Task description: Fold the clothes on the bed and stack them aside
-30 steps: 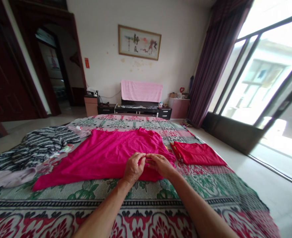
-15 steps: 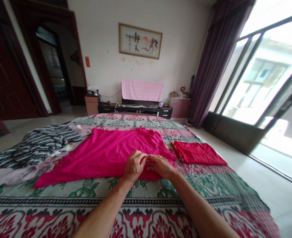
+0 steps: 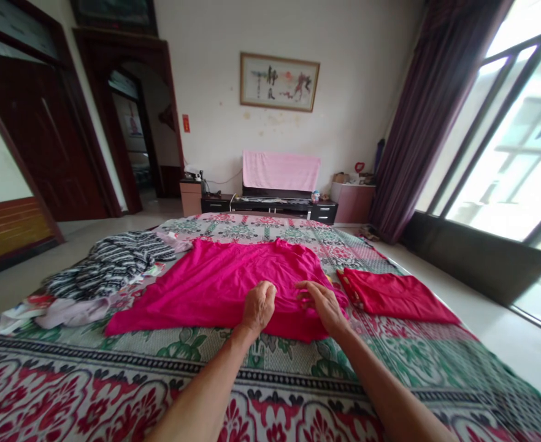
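A bright pink garment [image 3: 234, 270] lies spread out and wrinkled on a bed with a patterned cover [image 3: 183, 350]. Over its near middle part is my left hand [image 3: 259, 306], closed, with the fingertips turned away from view. What it holds, if anything, is hidden. To the right of it, my right hand [image 3: 323, 304] is above the garment's right part, its fingers apart and slightly bent, with nothing seen in them. A gap separates the two hands. Beyond my right hand lies a folded red cloth [image 3: 399, 296].
A heap of black-and-white striped clothing [image 3: 109, 261] and a pale pinkish cloth [image 3: 75, 312] lie on the bed's left side. Behind the bed stands a low black cabinet [image 3: 323, 213] with a pink towel [image 3: 280, 170] draped above it. A purple curtain [image 3: 422, 123] hangs at the right.
My hands, together before, have moved apart, and the right hand's fingers have spread. The camera view has turned slightly left. The garment lies much as before.
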Available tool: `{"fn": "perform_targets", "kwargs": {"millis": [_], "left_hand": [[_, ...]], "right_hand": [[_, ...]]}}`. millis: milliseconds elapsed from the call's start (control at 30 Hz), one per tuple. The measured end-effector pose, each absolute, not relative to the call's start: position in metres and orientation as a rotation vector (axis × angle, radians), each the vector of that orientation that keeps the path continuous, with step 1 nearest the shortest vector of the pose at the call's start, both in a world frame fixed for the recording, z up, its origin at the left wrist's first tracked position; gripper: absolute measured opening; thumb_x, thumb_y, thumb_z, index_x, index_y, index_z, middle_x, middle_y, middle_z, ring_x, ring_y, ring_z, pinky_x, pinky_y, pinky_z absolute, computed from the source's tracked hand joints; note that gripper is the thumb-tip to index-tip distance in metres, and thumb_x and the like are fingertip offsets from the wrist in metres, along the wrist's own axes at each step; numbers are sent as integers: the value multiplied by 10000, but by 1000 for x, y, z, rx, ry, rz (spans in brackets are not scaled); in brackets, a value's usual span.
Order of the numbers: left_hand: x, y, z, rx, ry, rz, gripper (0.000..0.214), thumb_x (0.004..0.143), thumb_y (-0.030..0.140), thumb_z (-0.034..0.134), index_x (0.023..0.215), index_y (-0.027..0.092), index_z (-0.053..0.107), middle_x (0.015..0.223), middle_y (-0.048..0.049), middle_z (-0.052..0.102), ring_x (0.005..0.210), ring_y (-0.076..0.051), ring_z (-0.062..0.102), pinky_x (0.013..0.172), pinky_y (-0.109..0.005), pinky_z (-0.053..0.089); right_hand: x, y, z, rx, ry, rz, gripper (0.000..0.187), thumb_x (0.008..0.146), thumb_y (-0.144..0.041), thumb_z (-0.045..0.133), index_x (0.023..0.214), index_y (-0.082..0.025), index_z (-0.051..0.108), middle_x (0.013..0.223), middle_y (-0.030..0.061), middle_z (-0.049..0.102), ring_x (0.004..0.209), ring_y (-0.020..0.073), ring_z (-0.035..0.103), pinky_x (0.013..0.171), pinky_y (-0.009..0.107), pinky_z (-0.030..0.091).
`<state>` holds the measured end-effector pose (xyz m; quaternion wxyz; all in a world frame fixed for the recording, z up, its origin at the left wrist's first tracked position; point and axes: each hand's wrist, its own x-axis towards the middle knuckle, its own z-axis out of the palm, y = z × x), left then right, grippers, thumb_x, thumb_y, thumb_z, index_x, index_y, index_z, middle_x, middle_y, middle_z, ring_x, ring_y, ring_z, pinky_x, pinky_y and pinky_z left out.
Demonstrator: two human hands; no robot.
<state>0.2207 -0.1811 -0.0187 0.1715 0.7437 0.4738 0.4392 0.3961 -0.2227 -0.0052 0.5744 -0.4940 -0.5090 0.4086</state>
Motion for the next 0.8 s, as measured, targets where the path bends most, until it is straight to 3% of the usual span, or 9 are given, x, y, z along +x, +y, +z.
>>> {"fn": "perform_targets", "kwargs": {"millis": [100, 233, 367, 567, 667, 733, 800], "left_hand": [[219, -176, -20, 2059, 1423, 1180, 291, 844, 200, 402, 578, 190, 521, 572, -11, 560, 584, -120, 518, 605, -243, 334], [213, -170, -18, 1657, 1295, 1189, 321, 794, 280, 474, 486, 192, 468, 448, 19, 472, 467, -99, 459, 522, -229, 320], [193, -159, -5, 999, 1022, 1308, 283, 720, 391, 610, 565, 164, 544, 488, 13, 543, 448, -86, 487, 445, -195, 324], [90, -136, 37, 558, 609, 1737, 197, 726, 274, 607, 592, 179, 498, 508, 29, 551, 528, -85, 557, 490, -180, 406], [32, -146, 55, 872, 462, 2031, 212, 790, 417, 553, 723, 217, 564, 710, 28, 654, 758, -98, 619, 614, -178, 458], [11, -160, 61, 1141, 509, 2105, 412, 814, 619, 437, 952, 267, 599, 1016, 20, 670, 1000, -114, 588, 697, -177, 457], [5, -170, 63, 1263, 535, 2099, 670, 766, 791, 274, 1100, 293, 574, 1187, 13, 614, 1100, -122, 542, 724, -176, 449]], "right_hand": [[401, -221, -12, -1347, -1325, 657, 442, 804, -523, 481, 899, -142, 685, 664, 53, 656, 587, 156, 578, 557, 264, 446], [402, -221, -16, -1482, -1472, 518, 449, 826, -505, 417, 884, -155, 694, 667, 53, 662, 601, 171, 588, 556, 265, 430], [400, -224, -13, -1518, -1516, 490, 467, 827, -509, 385, 868, -165, 698, 673, 50, 669, 598, 177, 592, 533, 259, 416], [399, -224, -11, -1494, -1575, 450, 398, 836, -443, 378, 795, -185, 679, 668, 49, 662, 617, 182, 594, 547, 262, 417], [399, -223, -13, -1489, -1601, 400, 373, 844, -428, 378, 734, -203, 654, 650, 49, 650, 621, 186, 590, 545, 264, 415], [399, -221, -15, -1492, -1635, 358, 372, 849, -422, 373, 701, -206, 637, 650, 51, 646, 627, 186, 589, 560, 265, 420], [399, -220, -17, -1498, -1671, 325, 377, 855, -419, 365, 695, -204, 629, 662, 53, 647, 636, 185, 593, 578, 267, 427]]}}
